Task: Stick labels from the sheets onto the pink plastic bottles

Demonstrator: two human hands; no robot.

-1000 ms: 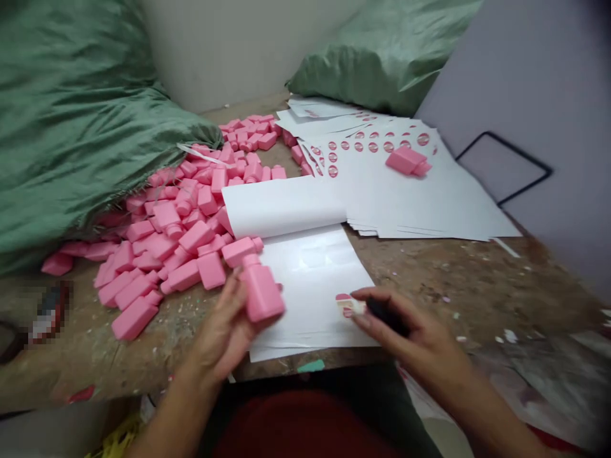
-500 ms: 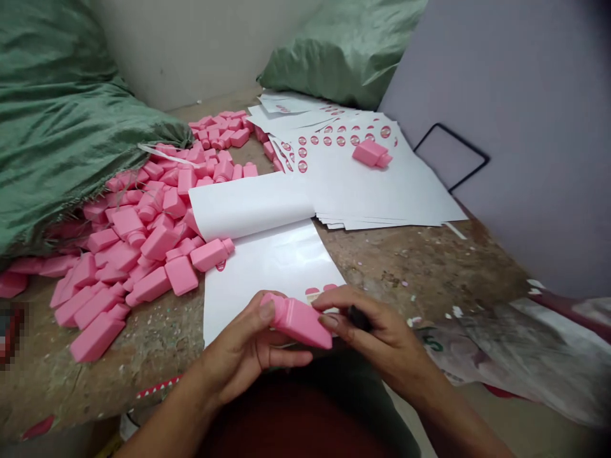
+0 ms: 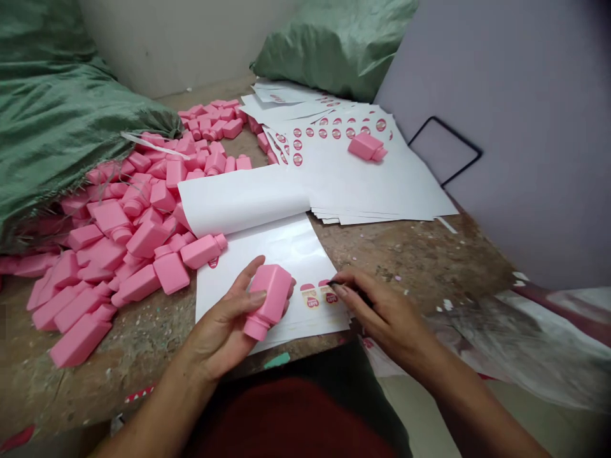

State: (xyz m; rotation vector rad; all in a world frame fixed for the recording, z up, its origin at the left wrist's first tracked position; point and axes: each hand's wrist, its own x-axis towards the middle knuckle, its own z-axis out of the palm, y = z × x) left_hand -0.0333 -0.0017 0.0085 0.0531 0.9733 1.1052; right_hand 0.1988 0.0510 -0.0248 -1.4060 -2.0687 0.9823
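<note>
My left hand [image 3: 218,327] is shut on a pink plastic bottle [image 3: 270,299], its capped neck pointing down toward me. My right hand [image 3: 386,312] pinches a slim black tool [image 3: 351,287], whose thin tip touches a round pink-and-cream label [image 3: 328,293]. A matching label [image 3: 310,296] lies just left of it. Both labels sit on a glossy white sheet [image 3: 270,254], and the bottle hangs over that sheet. Its far end curls up as a white roll [image 3: 243,198]. Another pink bottle [image 3: 203,250] lies on the sheet's edge.
A heap of pink bottles [image 3: 114,248] spills from a green woven sack [image 3: 62,108] across the scuffed wooden table [image 3: 415,261]. Stacked label sheets [image 3: 377,184] carry one pink bottle [image 3: 366,147]. Behind stand another green sack [image 3: 334,44] and a lilac board [image 3: 525,127].
My left hand has turned the bottle so its neck points down and has moved it away from my right hand. My right hand has shifted toward the labels, bringing the black tool's tip onto one.
</note>
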